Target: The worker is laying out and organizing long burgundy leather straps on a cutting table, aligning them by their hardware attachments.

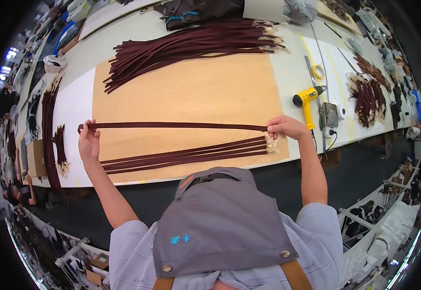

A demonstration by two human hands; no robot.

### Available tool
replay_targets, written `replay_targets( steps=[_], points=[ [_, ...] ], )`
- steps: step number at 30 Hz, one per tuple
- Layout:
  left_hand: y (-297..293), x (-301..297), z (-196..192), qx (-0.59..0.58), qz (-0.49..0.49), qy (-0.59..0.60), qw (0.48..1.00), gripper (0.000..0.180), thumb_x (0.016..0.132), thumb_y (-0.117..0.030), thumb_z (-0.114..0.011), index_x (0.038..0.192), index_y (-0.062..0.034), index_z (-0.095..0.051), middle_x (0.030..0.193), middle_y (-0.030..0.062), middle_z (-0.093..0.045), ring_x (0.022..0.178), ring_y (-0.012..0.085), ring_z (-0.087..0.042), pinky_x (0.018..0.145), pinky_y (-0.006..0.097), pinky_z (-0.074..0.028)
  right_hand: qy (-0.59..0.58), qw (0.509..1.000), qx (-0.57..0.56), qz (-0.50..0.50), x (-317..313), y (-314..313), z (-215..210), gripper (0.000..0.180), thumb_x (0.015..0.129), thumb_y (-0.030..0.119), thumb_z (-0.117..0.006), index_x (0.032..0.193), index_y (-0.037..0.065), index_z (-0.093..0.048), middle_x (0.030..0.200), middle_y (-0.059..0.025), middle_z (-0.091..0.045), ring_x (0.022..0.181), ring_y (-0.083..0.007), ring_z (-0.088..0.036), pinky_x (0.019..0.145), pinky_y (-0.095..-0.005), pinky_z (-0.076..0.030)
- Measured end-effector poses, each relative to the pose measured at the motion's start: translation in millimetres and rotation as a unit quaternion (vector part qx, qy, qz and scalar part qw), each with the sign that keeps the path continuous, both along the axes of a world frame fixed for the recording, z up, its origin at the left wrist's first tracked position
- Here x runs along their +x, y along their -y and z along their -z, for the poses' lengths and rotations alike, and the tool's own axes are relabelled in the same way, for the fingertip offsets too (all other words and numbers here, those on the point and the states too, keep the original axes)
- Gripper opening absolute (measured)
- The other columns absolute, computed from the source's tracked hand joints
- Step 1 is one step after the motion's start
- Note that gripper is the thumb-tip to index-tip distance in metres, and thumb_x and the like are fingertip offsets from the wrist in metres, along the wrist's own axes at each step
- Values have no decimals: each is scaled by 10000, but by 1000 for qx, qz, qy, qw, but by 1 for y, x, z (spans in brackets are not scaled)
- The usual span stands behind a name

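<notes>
A long dark maroon strap is stretched nearly straight from side to side above a tan paper sheet. My left hand pinches its left end between thumb and fingers. The other end is pinched by my right hand. Just nearer to me lie several matching straps side by side, with pale, gold-tinted ends in clear wrap below my right hand. Across the far part of the sheet spreads a large bundle of maroon straps, its wrapped ends also to the right.
A yellow heat gun stands right of my right hand, near a yellow tape roll, a metal ruler and a white roll. More strap bundles lie far right. Long dark straps hang over the table's edge at left.
</notes>
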State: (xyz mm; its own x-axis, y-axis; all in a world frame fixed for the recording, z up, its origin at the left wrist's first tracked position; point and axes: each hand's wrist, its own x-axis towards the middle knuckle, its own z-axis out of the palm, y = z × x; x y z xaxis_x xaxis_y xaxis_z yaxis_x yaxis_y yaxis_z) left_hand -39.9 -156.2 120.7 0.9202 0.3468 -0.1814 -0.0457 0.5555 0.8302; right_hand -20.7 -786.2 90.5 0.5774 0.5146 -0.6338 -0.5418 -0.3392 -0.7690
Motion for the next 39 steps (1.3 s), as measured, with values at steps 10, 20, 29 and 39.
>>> replay_targets(
  steps=[10,20,29,39],
  points=[
    [-20,-75,32,58,-37,-144,987,125,906,-153,-502,949,-39,-532,669,-10,-542,472,43,-402,371,170,-287,-18,996,-70,43,7,20,32,223,856,198,-523,803,13,-635,632,-3,-558,560,-80,-481,506,-209,-362],
    [-76,-68,122,149,-27,-284,947,196,890,-179,-554,931,12,-544,748,27,-531,641,117,-515,573,241,-451,76,957,-260,-106,25,20,102,139,682,35,-640,812,-14,-640,681,-42,-614,606,-112,-553,575,-252,-456],
    [-101,-78,213,146,-67,-398,903,156,873,-114,-568,923,14,-495,818,79,-544,724,177,-582,656,301,-536,173,898,-391,-103,24,5,205,114,615,31,-644,726,23,-621,689,-94,-624,650,-197,-598,609,-299,-479],
    [-85,-74,252,137,-130,-447,875,143,824,-4,-553,918,73,-478,796,137,-571,651,218,-623,561,307,-568,200,831,-508,-108,1,-2,231,108,618,68,-614,725,59,-606,720,-112,-627,711,-258,-606,664,-357,-470]
  ],
)
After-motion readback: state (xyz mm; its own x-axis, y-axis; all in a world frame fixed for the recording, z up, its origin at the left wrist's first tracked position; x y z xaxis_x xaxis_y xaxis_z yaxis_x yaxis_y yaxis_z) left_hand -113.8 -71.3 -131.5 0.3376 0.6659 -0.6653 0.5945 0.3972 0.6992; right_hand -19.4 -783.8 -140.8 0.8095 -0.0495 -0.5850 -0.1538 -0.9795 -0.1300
